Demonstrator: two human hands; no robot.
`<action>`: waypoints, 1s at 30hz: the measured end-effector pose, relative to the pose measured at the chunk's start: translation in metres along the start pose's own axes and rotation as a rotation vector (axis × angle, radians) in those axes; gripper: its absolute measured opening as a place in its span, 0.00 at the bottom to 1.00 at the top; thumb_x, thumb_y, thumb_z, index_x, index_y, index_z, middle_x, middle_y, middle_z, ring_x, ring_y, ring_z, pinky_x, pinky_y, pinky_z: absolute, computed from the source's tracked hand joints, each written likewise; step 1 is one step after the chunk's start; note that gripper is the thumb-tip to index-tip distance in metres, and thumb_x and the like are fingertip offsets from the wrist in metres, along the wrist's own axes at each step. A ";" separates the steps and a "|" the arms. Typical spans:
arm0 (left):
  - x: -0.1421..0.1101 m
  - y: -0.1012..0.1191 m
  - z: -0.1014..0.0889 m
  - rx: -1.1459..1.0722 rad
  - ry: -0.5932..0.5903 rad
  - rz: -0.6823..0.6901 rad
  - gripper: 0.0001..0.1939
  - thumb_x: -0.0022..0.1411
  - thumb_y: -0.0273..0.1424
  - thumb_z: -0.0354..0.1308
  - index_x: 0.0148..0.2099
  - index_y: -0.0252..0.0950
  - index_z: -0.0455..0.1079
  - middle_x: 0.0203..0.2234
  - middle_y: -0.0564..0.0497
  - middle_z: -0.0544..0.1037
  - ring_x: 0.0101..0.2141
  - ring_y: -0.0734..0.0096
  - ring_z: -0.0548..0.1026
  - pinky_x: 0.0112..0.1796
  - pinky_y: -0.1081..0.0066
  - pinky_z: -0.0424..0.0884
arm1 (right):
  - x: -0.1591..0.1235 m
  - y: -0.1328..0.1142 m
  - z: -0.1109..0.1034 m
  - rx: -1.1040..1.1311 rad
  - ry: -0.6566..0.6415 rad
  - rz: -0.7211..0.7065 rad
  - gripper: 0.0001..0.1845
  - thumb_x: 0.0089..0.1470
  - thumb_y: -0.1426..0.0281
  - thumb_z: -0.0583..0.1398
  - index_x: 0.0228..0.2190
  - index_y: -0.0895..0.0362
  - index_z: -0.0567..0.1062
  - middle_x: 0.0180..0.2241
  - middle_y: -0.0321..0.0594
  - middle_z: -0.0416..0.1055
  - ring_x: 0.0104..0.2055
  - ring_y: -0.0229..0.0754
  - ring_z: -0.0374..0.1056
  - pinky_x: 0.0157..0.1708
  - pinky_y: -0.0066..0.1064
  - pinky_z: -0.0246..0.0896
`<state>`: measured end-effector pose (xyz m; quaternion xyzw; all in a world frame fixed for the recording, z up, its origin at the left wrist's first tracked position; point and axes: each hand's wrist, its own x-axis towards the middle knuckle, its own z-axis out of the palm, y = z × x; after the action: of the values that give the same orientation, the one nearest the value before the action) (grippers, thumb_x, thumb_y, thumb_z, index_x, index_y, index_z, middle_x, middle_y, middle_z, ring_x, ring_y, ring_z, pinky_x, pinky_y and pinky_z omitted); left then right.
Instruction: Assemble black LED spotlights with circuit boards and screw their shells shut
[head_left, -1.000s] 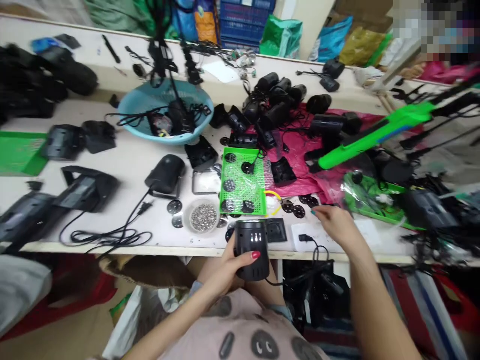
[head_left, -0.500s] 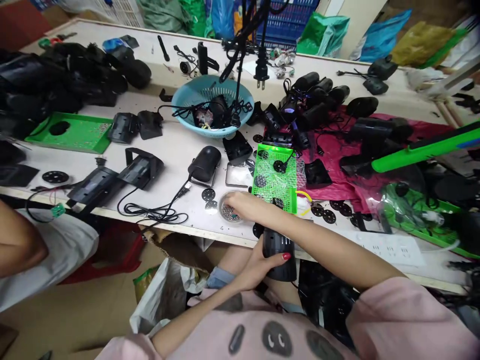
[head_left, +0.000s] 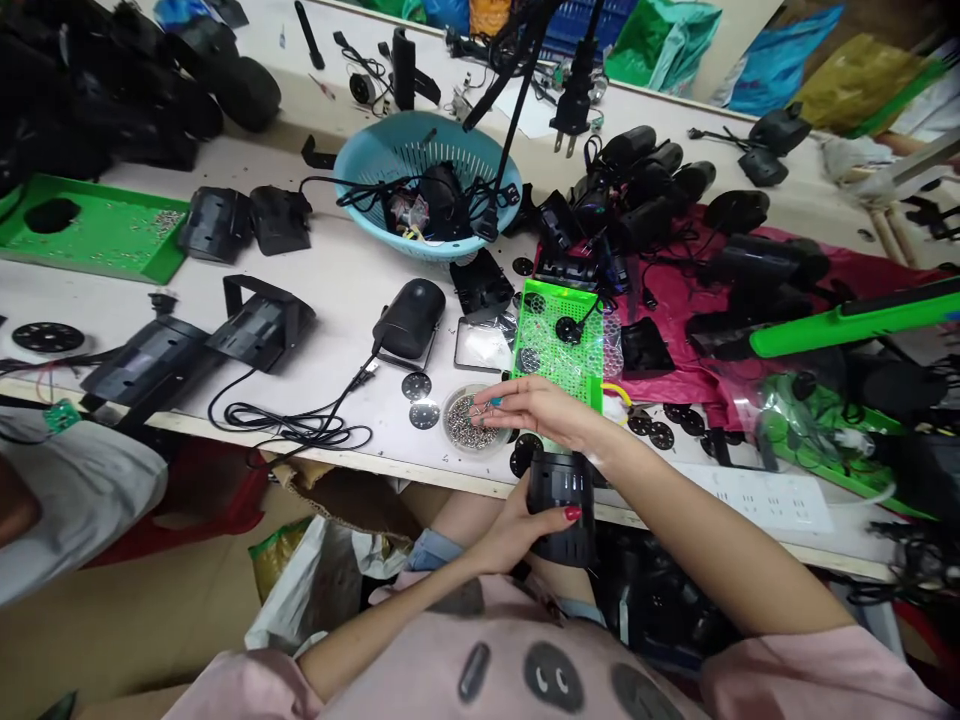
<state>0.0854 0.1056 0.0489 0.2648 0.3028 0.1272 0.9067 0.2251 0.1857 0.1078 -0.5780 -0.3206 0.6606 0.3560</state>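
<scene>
My left hand (head_left: pixel 514 530) is wrapped round a black cylindrical lamp housing (head_left: pixel 561 510), its thumb across the slotted side, just off the table's front edge. Above the right rim of a small round bowl (head_left: pixel 448 428) hovers my right hand (head_left: pixel 551 410), palm partly turned up. Small metal screws (head_left: pixel 483 408) show at its fingertips; how many I cannot tell. Similar small screws (head_left: pixel 469 432) fill the bowl. Black perforated discs (head_left: pixel 424 414) lie beside the bowl, and another black disc (head_left: pixel 526 455) sits close to the housing.
Behind the bowl is a green perforated basket (head_left: pixel 551 375). A blue colander (head_left: pixel 352 215) holds cables and parts. Black lamps (head_left: pixel 411 318) and a coiled cord (head_left: pixel 300 425) lie leftward. A white power strip (head_left: pixel 780 500) lies right. A plug (head_left: pixel 574 100) hangs overhead. Another person's sleeve shows at left.
My right hand has risen out of the bowl and moved right, turning palm up with screws at its fingertips. My left hand still grips the housing. The view has shifted slightly.
</scene>
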 end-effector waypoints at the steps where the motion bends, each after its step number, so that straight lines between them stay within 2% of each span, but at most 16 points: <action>1: -0.001 0.002 0.001 -0.006 0.003 -0.005 0.34 0.47 0.37 0.74 0.56 0.40 0.71 0.46 0.46 0.78 0.49 0.54 0.73 0.55 0.55 0.65 | -0.003 -0.001 -0.001 0.085 0.004 0.031 0.18 0.57 0.84 0.52 0.37 0.61 0.81 0.39 0.46 0.82 0.44 0.40 0.80 0.53 0.35 0.74; 4: -0.002 0.005 0.002 0.002 0.016 -0.010 0.34 0.46 0.36 0.74 0.56 0.39 0.72 0.47 0.45 0.78 0.49 0.53 0.73 0.54 0.55 0.65 | -0.008 -0.003 -0.004 0.290 0.004 0.089 0.18 0.55 0.84 0.53 0.36 0.62 0.81 0.38 0.47 0.82 0.42 0.41 0.80 0.53 0.33 0.74; 6: -0.002 0.007 0.002 0.008 0.016 -0.008 0.35 0.45 0.37 0.74 0.56 0.39 0.71 0.47 0.45 0.77 0.50 0.52 0.72 0.55 0.55 0.65 | -0.010 -0.003 -0.005 0.317 -0.004 0.085 0.17 0.54 0.83 0.54 0.36 0.62 0.82 0.40 0.47 0.82 0.42 0.41 0.80 0.51 0.31 0.75; 11: -0.001 0.005 0.001 0.001 0.007 -0.028 0.36 0.45 0.37 0.74 0.57 0.39 0.70 0.47 0.46 0.77 0.50 0.53 0.72 0.56 0.53 0.63 | -0.014 0.001 -0.008 0.339 -0.048 0.070 0.13 0.50 0.78 0.61 0.38 0.62 0.82 0.42 0.47 0.82 0.45 0.43 0.79 0.50 0.27 0.74; 14: -0.001 0.004 0.001 0.001 0.009 -0.028 0.36 0.45 0.38 0.75 0.56 0.40 0.70 0.47 0.46 0.77 0.49 0.53 0.72 0.56 0.52 0.63 | -0.015 0.006 -0.008 0.333 -0.060 0.037 0.14 0.47 0.76 0.65 0.39 0.59 0.82 0.44 0.44 0.81 0.45 0.42 0.79 0.51 0.29 0.74; 17: 0.000 0.003 0.001 0.008 0.005 -0.014 0.36 0.45 0.38 0.74 0.57 0.40 0.70 0.47 0.46 0.77 0.50 0.53 0.72 0.56 0.52 0.64 | -0.014 0.011 -0.006 0.301 -0.034 0.020 0.15 0.45 0.74 0.69 0.38 0.57 0.83 0.41 0.42 0.82 0.43 0.41 0.79 0.49 0.31 0.74; 25: 0.002 -0.003 -0.002 0.043 0.000 0.034 0.35 0.46 0.39 0.74 0.56 0.39 0.71 0.47 0.45 0.77 0.50 0.52 0.72 0.56 0.53 0.63 | -0.010 0.017 -0.002 0.253 0.036 -0.029 0.14 0.42 0.72 0.71 0.36 0.56 0.83 0.37 0.42 0.83 0.40 0.39 0.78 0.44 0.31 0.73; 30: 0.004 -0.004 -0.004 0.053 -0.013 0.033 0.35 0.46 0.39 0.74 0.56 0.40 0.71 0.48 0.46 0.77 0.50 0.52 0.72 0.56 0.53 0.64 | -0.008 0.018 -0.002 0.238 0.071 -0.052 0.12 0.41 0.74 0.71 0.33 0.55 0.83 0.36 0.40 0.82 0.37 0.36 0.77 0.40 0.28 0.72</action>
<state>0.0863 0.1050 0.0420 0.2945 0.2957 0.1324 0.8991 0.2256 0.1695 0.0965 -0.5462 -0.2417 0.6638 0.4502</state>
